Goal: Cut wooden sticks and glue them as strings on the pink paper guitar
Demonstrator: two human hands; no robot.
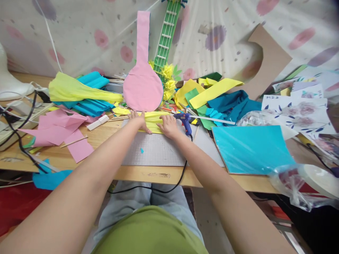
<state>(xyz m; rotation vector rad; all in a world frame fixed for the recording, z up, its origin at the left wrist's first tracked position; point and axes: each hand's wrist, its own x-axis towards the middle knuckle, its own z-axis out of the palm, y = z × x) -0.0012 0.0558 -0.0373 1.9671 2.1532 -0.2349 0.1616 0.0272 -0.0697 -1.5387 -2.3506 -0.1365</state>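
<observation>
A strip of yellow crepe paper point(151, 126) lies across the far part of the grey cutting mat point(156, 151). My left hand point(138, 121) rests on its left part with the fingers spread. On the right part lies my right hand point(169, 126), palm down and fingers apart. A blue glue gun point(184, 121) lies just right of my right hand, its black cord running down over the table edge. Behind my hands stands a pink paper-covered guitar shape point(143, 84). A green guitar neck with white strings point(166, 38) leans behind it, yellow paper flowers point(168, 81) at its base.
Pink paper scraps point(62, 127) and blue crepe rolls point(92, 106) lie at the left, near a power strip point(23, 121). Yellow paper point(215, 92), a turquoise sheet point(251, 148) and a wrapped tape roll point(309, 181) are at the right. Brown cardboard point(267, 60) leans behind.
</observation>
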